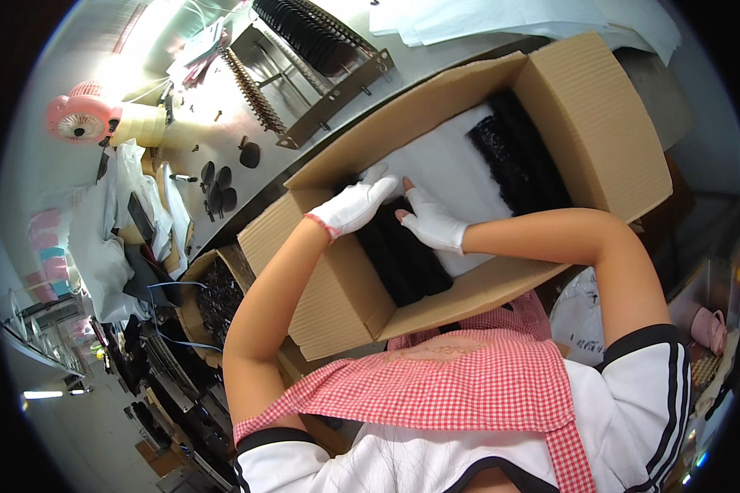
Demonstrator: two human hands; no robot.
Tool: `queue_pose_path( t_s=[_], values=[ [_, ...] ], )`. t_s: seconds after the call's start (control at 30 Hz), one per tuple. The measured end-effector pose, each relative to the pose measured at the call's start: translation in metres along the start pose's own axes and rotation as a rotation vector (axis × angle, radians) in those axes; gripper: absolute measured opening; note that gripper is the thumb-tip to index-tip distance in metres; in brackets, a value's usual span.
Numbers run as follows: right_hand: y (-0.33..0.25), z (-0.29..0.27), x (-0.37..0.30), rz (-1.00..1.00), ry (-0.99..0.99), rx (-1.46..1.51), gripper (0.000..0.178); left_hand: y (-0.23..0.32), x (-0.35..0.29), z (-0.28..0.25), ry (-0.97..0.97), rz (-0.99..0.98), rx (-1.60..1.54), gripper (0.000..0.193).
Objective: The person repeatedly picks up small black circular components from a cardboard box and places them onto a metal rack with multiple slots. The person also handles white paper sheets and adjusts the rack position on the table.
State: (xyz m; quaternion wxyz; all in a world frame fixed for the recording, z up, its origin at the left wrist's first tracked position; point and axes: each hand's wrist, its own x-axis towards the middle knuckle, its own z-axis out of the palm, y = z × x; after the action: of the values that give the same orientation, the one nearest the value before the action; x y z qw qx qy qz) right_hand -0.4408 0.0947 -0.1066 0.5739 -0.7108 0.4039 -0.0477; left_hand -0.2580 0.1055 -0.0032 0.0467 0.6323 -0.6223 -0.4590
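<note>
Both my hands, in white gloves, are inside an open cardboard box. My left hand lies with fingers stretched out along the upper end of a black bundle at the box's left side. Beside it, my right hand touches the same bundle, its fingers extended and a couple of bare fingertips showing. Neither hand visibly grips anything. White sheeting covers the middle of the box. Shiny black bundles lie at the right end, partly in a clear wrap.
Behind the box, a metal worktable carries a rack of black parts and several dark oval pieces. A pink fan stands far left. Another carton with dark contents sits left of the box; a white bag is at right.
</note>
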Motion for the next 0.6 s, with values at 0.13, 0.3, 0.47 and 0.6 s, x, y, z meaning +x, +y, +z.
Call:
queue_pose_path(
  t_s=[0.13,0.3,0.47,0.6],
  values=[
    [-0.031,-0.055,0.015,-0.796,0.271,-0.290,0.045,0.022,-0.011,-0.060,0.252,0.224,-0.114,0.031],
    [-0.115,-0.085,0.071,-1.118,0.406,-0.485,0.038,0.038,0.045,-0.130,0.905,-0.019,0.348,0.087],
    [-0.146,-0.083,0.100,-0.896,0.210,-0.699,0.055,0.039,0.082,-0.166,0.737,-0.113,0.335,0.084],
    [-0.143,-0.086,0.100,-0.930,0.184,-0.724,0.065,0.043,0.096,-0.167,0.584,-0.090,0.377,0.070]
  ],
)
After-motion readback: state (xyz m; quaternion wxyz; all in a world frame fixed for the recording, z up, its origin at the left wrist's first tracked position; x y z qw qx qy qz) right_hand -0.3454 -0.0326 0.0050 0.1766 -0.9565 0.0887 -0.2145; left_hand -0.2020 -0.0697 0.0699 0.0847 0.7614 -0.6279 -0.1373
